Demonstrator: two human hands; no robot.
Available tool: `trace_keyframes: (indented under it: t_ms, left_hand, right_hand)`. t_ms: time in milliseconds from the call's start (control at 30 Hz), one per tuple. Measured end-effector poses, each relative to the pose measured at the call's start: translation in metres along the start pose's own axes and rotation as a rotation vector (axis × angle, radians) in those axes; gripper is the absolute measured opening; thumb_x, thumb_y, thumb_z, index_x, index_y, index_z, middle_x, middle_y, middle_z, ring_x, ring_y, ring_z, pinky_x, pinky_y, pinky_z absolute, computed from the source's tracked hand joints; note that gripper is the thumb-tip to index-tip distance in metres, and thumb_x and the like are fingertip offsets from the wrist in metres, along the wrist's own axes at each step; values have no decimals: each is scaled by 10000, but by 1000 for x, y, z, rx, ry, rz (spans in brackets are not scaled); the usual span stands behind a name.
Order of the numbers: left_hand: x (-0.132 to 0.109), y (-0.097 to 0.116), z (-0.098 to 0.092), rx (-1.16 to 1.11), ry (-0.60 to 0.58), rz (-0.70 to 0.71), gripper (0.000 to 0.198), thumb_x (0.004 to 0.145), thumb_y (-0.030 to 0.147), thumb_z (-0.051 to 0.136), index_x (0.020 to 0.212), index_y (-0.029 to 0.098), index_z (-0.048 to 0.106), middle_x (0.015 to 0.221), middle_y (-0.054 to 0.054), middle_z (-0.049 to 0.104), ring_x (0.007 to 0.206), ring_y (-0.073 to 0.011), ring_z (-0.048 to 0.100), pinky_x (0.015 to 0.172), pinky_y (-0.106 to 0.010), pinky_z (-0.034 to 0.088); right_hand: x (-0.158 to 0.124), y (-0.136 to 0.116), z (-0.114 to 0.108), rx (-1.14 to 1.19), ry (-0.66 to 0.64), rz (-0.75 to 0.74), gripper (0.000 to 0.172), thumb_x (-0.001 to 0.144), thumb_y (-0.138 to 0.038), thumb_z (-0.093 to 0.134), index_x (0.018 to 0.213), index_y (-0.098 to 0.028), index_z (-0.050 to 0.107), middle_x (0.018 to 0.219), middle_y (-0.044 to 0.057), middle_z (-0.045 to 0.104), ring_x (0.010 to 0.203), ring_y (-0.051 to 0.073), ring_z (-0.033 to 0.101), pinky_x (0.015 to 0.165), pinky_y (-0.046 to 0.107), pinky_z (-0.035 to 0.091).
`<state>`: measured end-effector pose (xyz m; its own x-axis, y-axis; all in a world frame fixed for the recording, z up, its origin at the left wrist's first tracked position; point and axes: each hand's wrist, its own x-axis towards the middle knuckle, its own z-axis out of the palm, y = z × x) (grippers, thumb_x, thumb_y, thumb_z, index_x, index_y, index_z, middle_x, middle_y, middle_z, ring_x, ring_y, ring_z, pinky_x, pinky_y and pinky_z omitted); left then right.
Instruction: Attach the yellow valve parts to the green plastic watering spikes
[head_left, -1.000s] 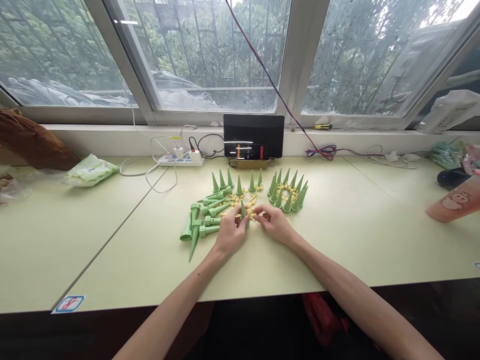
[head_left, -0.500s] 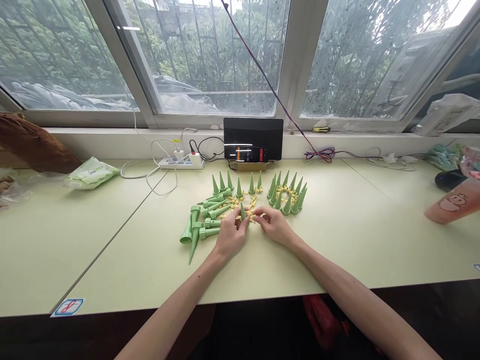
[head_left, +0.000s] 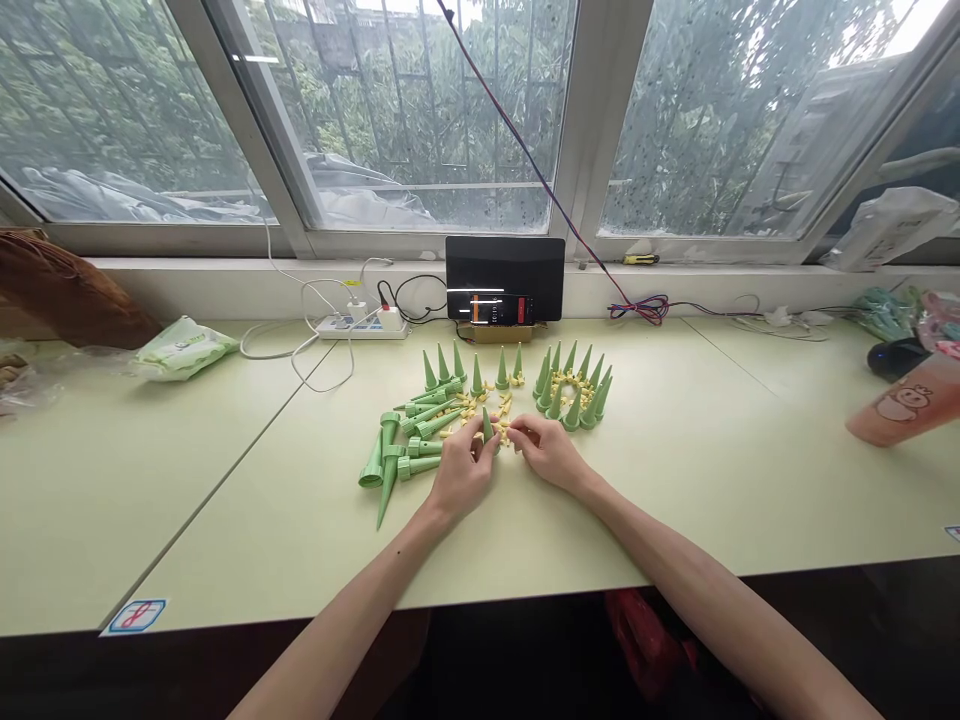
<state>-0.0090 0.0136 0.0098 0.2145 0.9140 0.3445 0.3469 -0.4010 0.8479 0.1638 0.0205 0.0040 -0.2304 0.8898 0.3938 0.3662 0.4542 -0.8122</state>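
The person's left hand (head_left: 465,465) has its thumb and fingers closed around a slim, green, pointed plastic cone (head_left: 487,425), which stands point up at the hand's inner side; this cone serves as the landmark. Just right of it, the right hand (head_left: 551,452) has its thumb and forefinger drawn close together beside some small, pale-yellow plastic pieces (head_left: 505,402). Whether those fingers grip one, I cannot tell, because the tips merge with the scatter. More of the yellow pieces lie loose on the pale-green bench (head_left: 750,450) just beyond the held cone.

Left of the held cone lie green plastic spikes with ribbed collars (head_left: 388,490), some crossing or touching. Beyond it stands a loose row of upright green cones (head_left: 477,378), and to its right and farther back an upright ring of green cones (head_left: 573,412) encloses more yellow pieces.

The likeliest trouble, I judge, is a small yellow piece slipping from a fingertip grip and getting lost among its neighbours. A loose hold by the left hand could let the held cone tilt under sideways pressure. The left wrist swinging outward might roll the lying spikes, and a careless right-hand sweep could topple the ring.
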Motion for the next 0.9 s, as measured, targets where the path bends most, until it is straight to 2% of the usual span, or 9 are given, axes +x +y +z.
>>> trace_keyframes:
  t_ms: [167,367,567,667,800,900]
  left_hand:
    - [0,-3,0,14,0,6,228,919,334,535,1083,190,602,844,-14,635,492,-83,473,490,-230,356]
    - [1,-3,2,5,12,7,238,919,342,537,1090,190,603,841,-12,635,494,-81,458,485,-227,348]
    - [-1,-4,6,80,27,26,211,939,317,512,1087,192,598,820,-12,638,520,-102,492,520,-247,389]
    - [-3,-3,8,173,49,87,196,955,270,481,1098,189,587,843,-30,655,612,-139,562,601,-269,442]
    - [-5,-1,11,307,46,193,217,965,194,426,1143,181,551,1038,-98,680,892,-215,652,750,-318,488]
    - [-5,-1,13,409,25,236,263,968,164,387,1195,185,517,1137,-118,661,951,-233,660,738,-321,493]
  right_hand:
    - [0,1,0,15,-13,-11,173,926,-268,527,831,-186,646,703,12,642,623,148,560,606,266,443]
    - [0,1,-2,61,-21,33,160,910,-334,581,920,-197,663,858,37,666,561,126,545,503,247,434]
    - [-1,2,-3,88,-29,54,187,917,-367,574,936,-197,650,872,38,658,491,103,512,476,253,448]
    - [0,3,-3,91,-20,49,190,912,-367,576,936,-195,652,882,45,669,534,117,539,480,249,455]
    - [-1,4,-4,105,-8,59,168,903,-345,573,925,-196,649,833,35,673,534,125,546,482,255,456]
    - [-1,3,-5,130,-9,71,163,898,-340,573,934,-198,645,804,24,663,479,112,518,479,267,453]
